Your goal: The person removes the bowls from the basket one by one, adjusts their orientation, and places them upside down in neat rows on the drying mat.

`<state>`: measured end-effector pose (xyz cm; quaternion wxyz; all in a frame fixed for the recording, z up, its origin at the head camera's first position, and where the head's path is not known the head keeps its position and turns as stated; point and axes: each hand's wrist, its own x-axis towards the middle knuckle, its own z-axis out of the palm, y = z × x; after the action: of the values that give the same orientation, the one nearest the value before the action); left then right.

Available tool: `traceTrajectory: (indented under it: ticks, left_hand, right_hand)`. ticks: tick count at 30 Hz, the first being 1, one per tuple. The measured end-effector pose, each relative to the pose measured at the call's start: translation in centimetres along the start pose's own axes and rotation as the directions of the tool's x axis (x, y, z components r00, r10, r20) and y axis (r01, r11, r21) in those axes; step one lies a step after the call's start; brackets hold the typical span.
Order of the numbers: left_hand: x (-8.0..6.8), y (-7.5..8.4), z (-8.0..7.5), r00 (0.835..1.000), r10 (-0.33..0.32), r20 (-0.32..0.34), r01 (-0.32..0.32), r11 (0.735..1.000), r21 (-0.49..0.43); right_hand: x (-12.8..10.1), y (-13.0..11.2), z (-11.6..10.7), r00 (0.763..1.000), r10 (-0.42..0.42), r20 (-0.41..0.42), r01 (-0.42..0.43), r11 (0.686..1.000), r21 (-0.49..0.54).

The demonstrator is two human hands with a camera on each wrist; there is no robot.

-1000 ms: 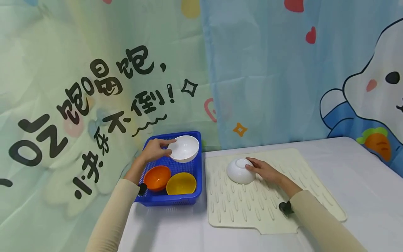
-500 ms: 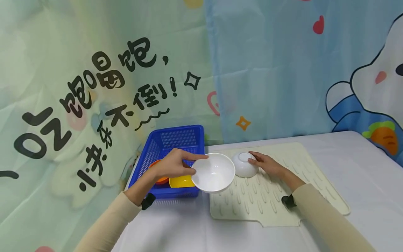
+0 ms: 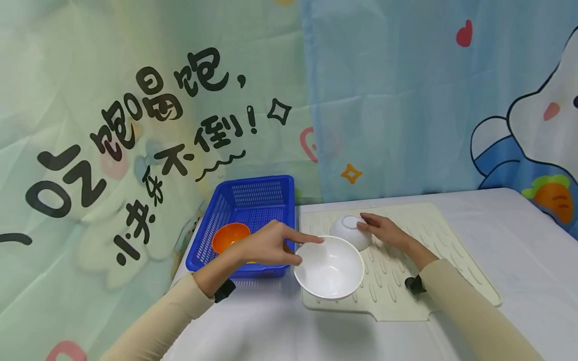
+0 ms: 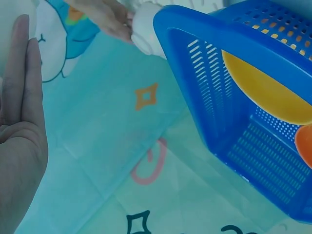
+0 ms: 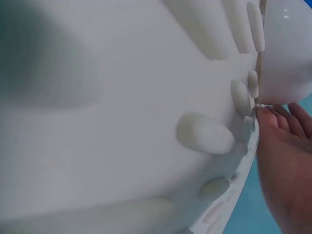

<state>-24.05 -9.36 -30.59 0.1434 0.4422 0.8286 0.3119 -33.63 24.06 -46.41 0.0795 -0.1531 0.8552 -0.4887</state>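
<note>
we have the left hand (image 3: 274,244) pinching the white bowl (image 3: 333,271) at its rim, nearer us than the upturned bowl (image 3: 346,232) on the ridged mat (image 3: 422,215). right hand (image 3: 385,232) touches that one, fingers part-bent; can't tell if gripping. likely light, stiff, slick; best held by rim.

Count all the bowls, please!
4: white bowl in the left hand, upturned white bowl on the mat, orange bowl and yellow bowl in the basket. Others may be hidden.
</note>
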Motion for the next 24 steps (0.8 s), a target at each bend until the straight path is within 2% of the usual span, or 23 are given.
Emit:
traceTrajectory:
  ticks: [3,6,7,8,9,10,11,12,13,14,16,17,18,20,22,24]
  left_hand:
    - [0.2,-0.1,0.2,1.000,-0.004,0.003,0.004,1.000,0.001]
    - [0.2,-0.1,0.3,1.000,-0.007,0.003,0.007,1.000,-0.006]
    - [0.2,-0.2,0.2,1.000,-0.004,0.003,0.004,1.000,-0.011]
    - [0.2,-0.2,0.2,1.000,0.000,0.001,0.000,1.000,-0.012]
    - [0.2,-0.1,0.2,1.000,0.004,0.000,-0.004,1.000,-0.012]
    - [0.2,-0.1,0.1,1.000,0.009,-0.003,-0.009,1.000,-0.008]
    - [0.2,0.0,0.0,1.000,0.014,-0.004,-0.014,1.000,-0.007]
    - [0.2,0.0,0.0,1.000,0.017,-0.004,-0.017,1.000,-0.008]
    - [0.3,0.2,-0.1,1.000,0.020,-0.001,-0.020,1.000,-0.014]
    - [0.3,0.3,-0.2,1.000,0.021,0.001,-0.021,1.000,-0.017]
    - [0.2,0.6,-0.5,1.000,0.020,0.003,-0.020,1.000,-0.021]
    - [0.2,0.8,-0.7,1.000,0.017,0.003,-0.017,1.000,-0.024]
    - [0.2,0.9,-0.8,1.000,0.013,-0.001,-0.013,1.000,-0.022]
    - [0.1,1.3,-1.1,1.000,0.003,-0.012,-0.003,1.000,-0.019]
    - [0.0,1.5,-1.4,1.000,-0.002,-0.022,0.002,1.000,-0.010]
    - [0.0,1.8,-1.5,1.000,-0.002,-0.026,0.002,1.000,-0.020]
  right_hand:
    - [-0.4,-0.7,-0.4,0.998,-0.024,-0.064,0.024,1.000,0.000]
    - [-1.1,-2.0,-0.6,0.978,-0.123,-0.168,0.115,0.992,-0.055]
    - [-1.5,-2.6,-0.6,0.960,-0.177,-0.218,0.162,0.983,-0.088]
    - [-1.9,-3.2,-0.6,0.930,-0.250,-0.271,0.225,0.967,-0.121]
    - [-2.5,-4.1,-0.6,0.885,-0.334,-0.325,0.296,0.941,-0.161]
    - [-3.2,-5.0,-0.5,0.821,-0.432,-0.374,0.374,0.901,-0.220]
    - [-3.9,-6.2,-0.5,0.738,-0.533,-0.413,0.452,0.846,-0.284]
    - [-4.8,-7.6,-0.4,0.638,-0.633,-0.439,0.531,0.774,-0.344]
    - [-5.7,-9.2,-0.2,0.530,-0.721,-0.446,0.603,0.691,-0.400]
    - [-6.6,-10.8,0.0,0.415,-0.798,-0.437,0.668,0.594,-0.449]
    - [-8.4,-14.0,0.5,0.209,-0.901,-0.381,0.753,0.396,-0.525]
    - [-9.2,-15.4,0.8,0.120,-0.932,-0.343,0.787,0.300,-0.539]
    - [-9.8,-16.6,1.1,0.044,-0.953,-0.300,0.811,0.209,-0.546]
    - [-10.8,-18.2,1.8,-0.067,-0.977,-0.204,0.825,0.061,-0.562]
    - [-11.3,-19.0,2.5,-0.149,-0.983,-0.107,0.801,-0.057,-0.596]
    - [-11.6,-19.2,3.1,-0.210,-0.977,-0.031,0.751,-0.141,-0.645]
